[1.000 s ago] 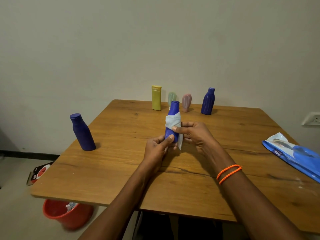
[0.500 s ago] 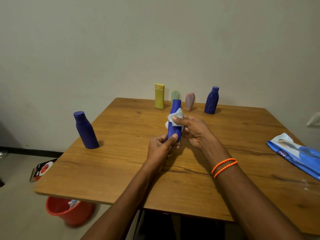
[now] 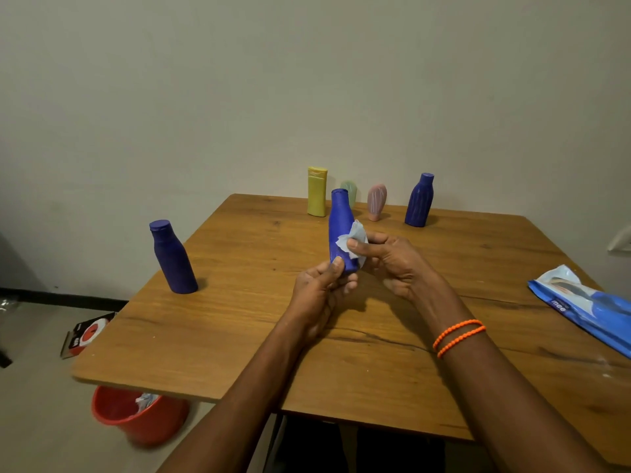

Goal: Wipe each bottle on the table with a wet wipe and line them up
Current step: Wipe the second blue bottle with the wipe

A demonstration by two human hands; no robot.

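My left hand [image 3: 319, 291] grips the base of the blue bottle [image 3: 340, 230], held upright above the table [image 3: 239, 329] between my 2 hands, while my right hand [image 3: 392, 259] pinches a wet wipe [image 3: 353, 238] against its side (4 more bottles stand beyond my fingers).

A plain domestic room is being shown: a wooden table [image 3: 239, 336] is being set against a bare painted wall [image 3: 307, 80], a wall socket [image 3: 622, 241] is being glimpsed at far right, and a red bucket [image 3: 136, 416] is being kept on the floor.
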